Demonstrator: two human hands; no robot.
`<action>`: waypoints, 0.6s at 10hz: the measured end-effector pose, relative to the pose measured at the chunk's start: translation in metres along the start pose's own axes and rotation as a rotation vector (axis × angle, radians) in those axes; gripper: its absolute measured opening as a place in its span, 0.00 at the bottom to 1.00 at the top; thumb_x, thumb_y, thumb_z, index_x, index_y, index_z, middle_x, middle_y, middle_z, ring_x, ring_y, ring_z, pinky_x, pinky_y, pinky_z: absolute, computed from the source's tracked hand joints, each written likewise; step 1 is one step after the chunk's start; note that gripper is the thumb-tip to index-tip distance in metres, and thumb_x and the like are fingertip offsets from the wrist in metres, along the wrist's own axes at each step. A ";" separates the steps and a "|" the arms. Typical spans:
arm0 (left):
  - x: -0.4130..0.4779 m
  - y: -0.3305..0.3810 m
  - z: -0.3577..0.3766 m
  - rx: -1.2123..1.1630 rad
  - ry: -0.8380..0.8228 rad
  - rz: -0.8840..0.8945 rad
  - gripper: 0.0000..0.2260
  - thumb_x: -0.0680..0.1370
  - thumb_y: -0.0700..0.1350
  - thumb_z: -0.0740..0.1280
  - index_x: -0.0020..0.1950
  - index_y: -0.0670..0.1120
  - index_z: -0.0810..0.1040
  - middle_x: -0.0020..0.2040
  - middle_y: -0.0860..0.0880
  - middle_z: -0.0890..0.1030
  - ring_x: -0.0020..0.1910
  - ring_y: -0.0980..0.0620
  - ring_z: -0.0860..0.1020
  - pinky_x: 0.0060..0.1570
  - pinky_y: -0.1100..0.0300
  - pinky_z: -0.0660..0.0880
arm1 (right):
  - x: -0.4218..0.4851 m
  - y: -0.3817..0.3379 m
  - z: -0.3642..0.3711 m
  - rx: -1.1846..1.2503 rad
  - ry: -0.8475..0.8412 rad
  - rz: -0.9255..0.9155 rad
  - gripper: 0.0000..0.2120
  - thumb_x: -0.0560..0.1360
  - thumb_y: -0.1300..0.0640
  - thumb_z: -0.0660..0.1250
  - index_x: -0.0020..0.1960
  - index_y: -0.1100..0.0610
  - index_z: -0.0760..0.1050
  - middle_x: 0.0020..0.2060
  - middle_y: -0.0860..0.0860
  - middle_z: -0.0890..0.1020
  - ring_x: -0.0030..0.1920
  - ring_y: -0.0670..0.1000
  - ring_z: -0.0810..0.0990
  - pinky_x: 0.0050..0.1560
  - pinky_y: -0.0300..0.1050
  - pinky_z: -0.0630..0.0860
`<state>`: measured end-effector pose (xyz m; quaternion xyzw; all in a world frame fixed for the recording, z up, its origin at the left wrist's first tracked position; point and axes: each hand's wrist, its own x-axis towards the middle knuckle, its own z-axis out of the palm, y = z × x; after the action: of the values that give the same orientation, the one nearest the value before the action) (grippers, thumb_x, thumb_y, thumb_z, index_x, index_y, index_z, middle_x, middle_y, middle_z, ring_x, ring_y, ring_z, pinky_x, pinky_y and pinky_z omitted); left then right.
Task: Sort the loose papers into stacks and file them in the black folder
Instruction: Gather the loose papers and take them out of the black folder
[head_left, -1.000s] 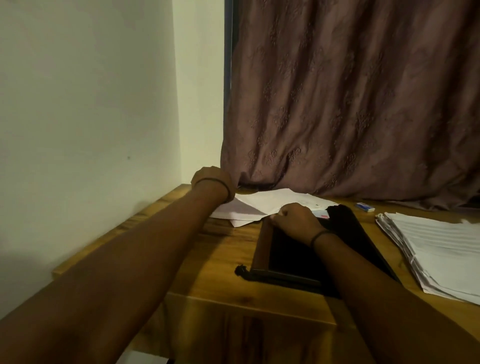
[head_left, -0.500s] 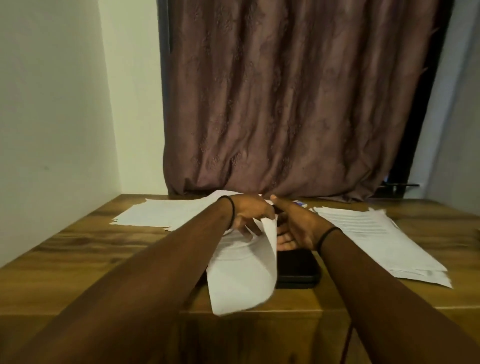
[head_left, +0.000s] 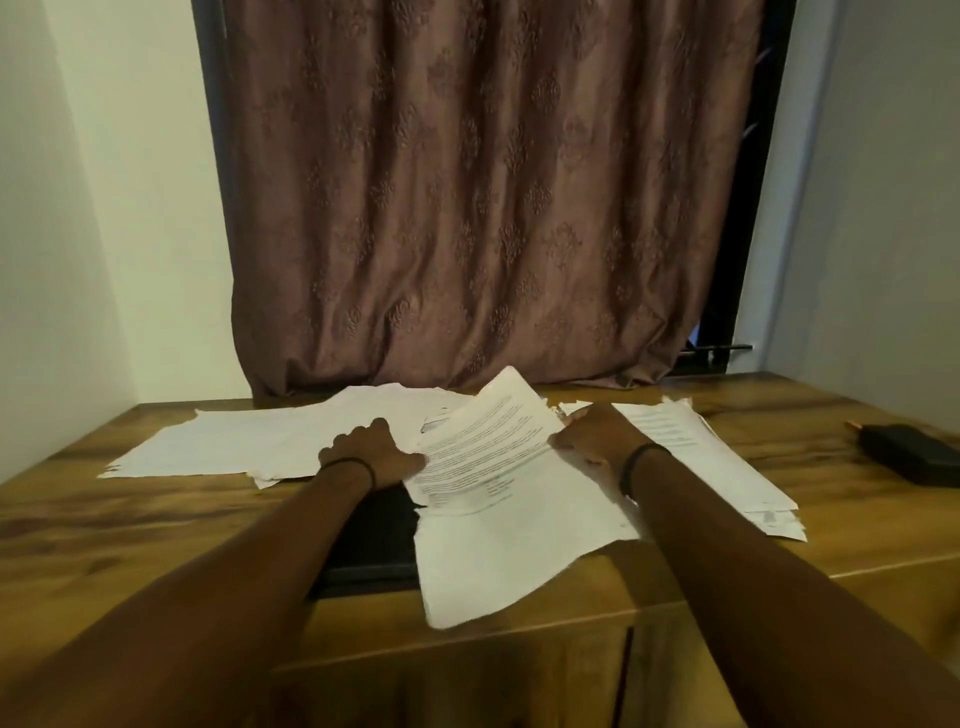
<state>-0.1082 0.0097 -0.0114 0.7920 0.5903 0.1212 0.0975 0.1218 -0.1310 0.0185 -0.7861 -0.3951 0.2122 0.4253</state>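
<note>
the white printed sheet (head_left: 483, 457) is held raised and tilted over the middle of the brown wooden table (head_left: 104, 545). a second, blank white sheet (head_left: 509, 566) hangs below it past the table's near edge. the right hand (head_left: 597, 439) pinches the printed sheet's right edge, thumb on top. the left hand (head_left: 371, 454) sits at the sheet's left edge, knuckles up, fingers bent down onto the spread of loose white papers (head_left: 234, 447) at the left. whether it grips the sheet or only touches it cannot be told. the flat black folder (head_left: 374, 540) lies on the table beneath the left wrist and the lifted sheets, mostly covered. its long axis appears to run toward the person. a stack of white printed papers (head_left: 701, 457) lies just right of the right hand. judgement: sorting is in hand, filing not begun. the left spread lies nearer the left hand and the right stack nearer the right, so the sheet's destination decides which hand carries it. risk: the hanging sheet may slip off the edge.
</note>
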 end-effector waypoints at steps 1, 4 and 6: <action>0.006 0.006 0.008 0.065 0.052 0.031 0.38 0.71 0.71 0.64 0.71 0.48 0.66 0.70 0.43 0.72 0.66 0.41 0.73 0.65 0.47 0.70 | 0.019 0.018 -0.023 0.021 0.153 -0.005 0.13 0.74 0.60 0.70 0.58 0.64 0.78 0.55 0.61 0.81 0.56 0.62 0.80 0.47 0.47 0.78; 0.023 0.027 0.001 0.170 0.108 -0.016 0.24 0.75 0.53 0.67 0.69 0.46 0.70 0.66 0.44 0.75 0.62 0.44 0.75 0.63 0.51 0.73 | 0.048 0.056 -0.087 -0.119 0.569 -0.097 0.09 0.77 0.60 0.65 0.50 0.64 0.82 0.47 0.62 0.83 0.46 0.61 0.78 0.47 0.44 0.70; 0.038 0.027 -0.005 0.291 0.161 -0.002 0.21 0.77 0.47 0.67 0.69 0.45 0.72 0.66 0.45 0.76 0.63 0.46 0.75 0.63 0.54 0.72 | 0.061 0.091 -0.119 -0.316 0.580 0.028 0.12 0.78 0.56 0.65 0.55 0.64 0.78 0.53 0.64 0.81 0.52 0.64 0.79 0.49 0.48 0.71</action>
<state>-0.0751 0.0384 0.0044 0.7848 0.6084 0.0976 -0.0659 0.2782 -0.1711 0.0073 -0.8754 -0.2745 -0.0786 0.3901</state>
